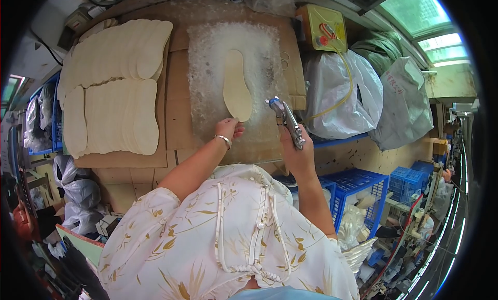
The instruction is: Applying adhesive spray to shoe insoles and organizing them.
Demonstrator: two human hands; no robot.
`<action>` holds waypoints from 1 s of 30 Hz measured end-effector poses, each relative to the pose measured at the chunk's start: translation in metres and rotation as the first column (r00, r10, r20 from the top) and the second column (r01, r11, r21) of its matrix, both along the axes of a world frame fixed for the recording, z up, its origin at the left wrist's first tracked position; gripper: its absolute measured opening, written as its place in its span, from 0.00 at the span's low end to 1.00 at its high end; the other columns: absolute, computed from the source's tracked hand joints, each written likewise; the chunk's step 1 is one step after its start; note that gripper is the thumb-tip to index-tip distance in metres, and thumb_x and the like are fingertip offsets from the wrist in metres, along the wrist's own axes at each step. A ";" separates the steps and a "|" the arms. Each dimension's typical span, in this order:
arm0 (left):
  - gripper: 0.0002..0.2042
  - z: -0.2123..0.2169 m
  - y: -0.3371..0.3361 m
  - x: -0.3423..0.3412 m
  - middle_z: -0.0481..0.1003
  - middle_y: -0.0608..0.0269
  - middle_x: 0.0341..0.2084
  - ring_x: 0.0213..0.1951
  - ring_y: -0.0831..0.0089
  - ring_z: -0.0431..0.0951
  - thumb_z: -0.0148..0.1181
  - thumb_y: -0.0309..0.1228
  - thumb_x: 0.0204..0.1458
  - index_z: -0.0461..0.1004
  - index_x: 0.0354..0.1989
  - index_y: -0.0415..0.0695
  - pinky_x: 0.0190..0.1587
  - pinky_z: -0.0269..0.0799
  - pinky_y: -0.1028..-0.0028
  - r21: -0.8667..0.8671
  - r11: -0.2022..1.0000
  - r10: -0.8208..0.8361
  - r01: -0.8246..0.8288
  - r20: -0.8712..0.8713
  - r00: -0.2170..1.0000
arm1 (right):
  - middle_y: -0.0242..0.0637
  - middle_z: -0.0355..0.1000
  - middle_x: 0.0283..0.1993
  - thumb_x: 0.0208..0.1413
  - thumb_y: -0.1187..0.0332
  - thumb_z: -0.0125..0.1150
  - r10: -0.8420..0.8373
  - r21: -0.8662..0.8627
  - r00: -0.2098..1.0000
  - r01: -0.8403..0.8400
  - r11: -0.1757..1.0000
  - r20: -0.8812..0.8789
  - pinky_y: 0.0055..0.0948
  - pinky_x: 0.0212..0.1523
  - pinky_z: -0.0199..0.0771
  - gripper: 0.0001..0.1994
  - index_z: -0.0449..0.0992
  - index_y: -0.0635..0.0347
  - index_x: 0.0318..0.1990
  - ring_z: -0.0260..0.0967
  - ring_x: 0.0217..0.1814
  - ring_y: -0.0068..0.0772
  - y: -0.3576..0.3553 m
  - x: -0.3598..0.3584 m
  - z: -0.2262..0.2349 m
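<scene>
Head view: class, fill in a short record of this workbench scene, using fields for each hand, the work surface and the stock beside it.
Left hand: left hand touches the heel end of a cream insole
Right hand: right hand grips a metal spray gun, nozzle toward the insole
Work surface: white-crusted spray board under the insole
Stock: overlapping rows of insoles to the left
Behind: yellow box

Insole (237, 85): on spray board (207, 56), centre.
Left hand (227, 128): at insole's near end.
Spray gun (287, 122): right of insole, in right hand (296, 152).
Insole stacks (111, 82): left of board.
Bags (337, 92): right.
</scene>
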State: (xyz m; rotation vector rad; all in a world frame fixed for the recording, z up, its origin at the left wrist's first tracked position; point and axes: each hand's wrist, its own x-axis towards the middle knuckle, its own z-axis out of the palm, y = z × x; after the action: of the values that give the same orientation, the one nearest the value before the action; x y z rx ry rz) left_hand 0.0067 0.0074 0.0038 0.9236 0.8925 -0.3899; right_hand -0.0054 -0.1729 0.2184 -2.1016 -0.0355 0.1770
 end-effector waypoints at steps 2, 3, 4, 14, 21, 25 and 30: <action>0.07 -0.001 0.000 0.000 0.77 0.62 0.31 0.27 0.74 0.77 0.55 0.32 0.55 0.71 0.36 0.42 0.26 0.74 0.78 0.000 1.000 0.002 -0.002 0.004 1.000 | 0.39 0.67 0.22 0.57 0.65 0.58 -0.001 0.014 0.999 0.002 1.000 -0.049 0.28 0.26 0.65 0.09 0.70 0.62 0.37 0.61 0.21 0.30 -0.001 -0.004 0.000; 0.07 -0.001 0.000 0.000 0.77 0.62 0.31 0.27 0.74 0.77 0.54 0.32 0.55 0.71 0.36 0.42 0.26 0.74 0.78 -0.002 1.000 0.002 -0.002 0.008 1.000 | 0.39 0.67 0.22 0.57 0.65 0.58 -0.002 0.014 0.999 0.003 1.000 -0.049 0.28 0.26 0.65 0.09 0.70 0.62 0.37 0.61 0.21 0.30 -0.002 -0.008 0.001; 0.07 -0.001 0.000 -0.001 0.77 0.62 0.31 0.27 0.74 0.77 0.54 0.32 0.55 0.71 0.36 0.42 0.26 0.74 0.78 -0.003 1.000 0.000 0.000 0.007 1.000 | 0.40 0.67 0.21 0.57 0.64 0.58 0.042 -0.005 0.999 -0.042 0.999 -0.012 0.28 0.26 0.64 0.10 0.70 0.62 0.37 0.61 0.21 0.31 -0.002 -0.012 0.002; 0.07 -0.005 0.000 -0.001 0.77 0.62 0.30 0.27 0.74 0.77 0.54 0.32 0.55 0.71 0.37 0.42 0.26 0.74 0.78 0.007 1.000 -0.005 0.005 0.005 1.000 | 0.43 0.67 0.21 0.57 0.64 0.58 0.100 -0.009 0.993 -0.099 0.995 0.065 0.29 0.24 0.64 0.10 0.69 0.63 0.37 0.63 0.20 0.34 -0.005 -0.020 0.000; 0.07 -0.004 -0.002 -0.001 0.77 0.62 0.31 0.27 0.74 0.77 0.54 0.31 0.55 0.71 0.37 0.42 0.26 0.75 0.77 0.005 1.000 -0.014 0.014 0.008 1.000 | 0.44 0.69 0.23 0.56 0.66 0.59 0.034 -0.023 0.999 -0.034 0.999 0.012 0.30 0.27 0.66 0.10 0.70 0.63 0.38 0.65 0.22 0.36 -0.009 -0.023 0.000; 0.07 -0.006 -0.001 -0.003 0.77 0.61 0.31 0.27 0.74 0.77 0.54 0.31 0.55 0.71 0.37 0.42 0.26 0.75 0.77 0.002 1.000 -0.014 0.014 0.013 1.000 | 0.44 0.69 0.23 0.56 0.66 0.59 0.065 -0.007 0.998 -0.065 0.998 -0.024 0.30 0.27 0.66 0.10 0.70 0.63 0.37 0.64 0.22 0.36 -0.007 -0.029 0.003; 0.06 -0.002 -0.002 -0.004 0.77 0.61 0.32 0.27 0.74 0.77 0.53 0.31 0.55 0.71 0.37 0.42 0.26 0.74 0.77 0.005 1.000 -0.028 0.028 0.006 1.000 | 0.43 0.69 0.23 0.56 0.66 0.60 0.029 -0.025 0.998 -0.030 0.999 -0.050 0.29 0.27 0.66 0.10 0.70 0.63 0.37 0.63 0.22 0.36 -0.011 -0.034 0.000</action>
State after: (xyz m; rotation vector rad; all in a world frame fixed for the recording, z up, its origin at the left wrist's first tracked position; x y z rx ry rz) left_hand 0.0024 0.0051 0.0018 0.9426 0.8760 -0.4090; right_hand -0.0398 -0.1839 0.2186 -2.1221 -0.0352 0.2481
